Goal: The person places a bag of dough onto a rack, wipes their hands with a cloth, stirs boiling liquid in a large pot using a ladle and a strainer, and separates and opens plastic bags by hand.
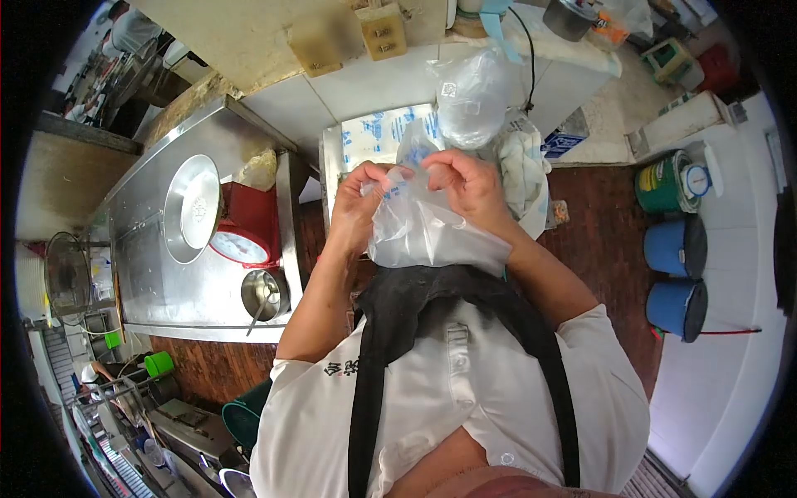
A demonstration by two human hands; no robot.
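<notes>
A clear plastic bag (427,231) hangs in front of the black apron, its upper edge between my two hands. My left hand (359,199) is closed, pinching the bag's edge between thumb and fingers. On the other side, my right hand (469,184) has its fingers curled at the bag's top, also pinching it. Behind the hands lies a white pack with blue print (386,134). A round bundle in clear plastic (473,100) stands beside that pack, and a crumpled white cloth or bag (523,170) is near my right wrist.
On the steel counter (149,290) to the left stand a red scale (249,224) with a round metal pan (193,207) and a metal pot with a spoon (264,295). Blue buckets (674,247) line the right wall. Other people (133,31) are far off at the left.
</notes>
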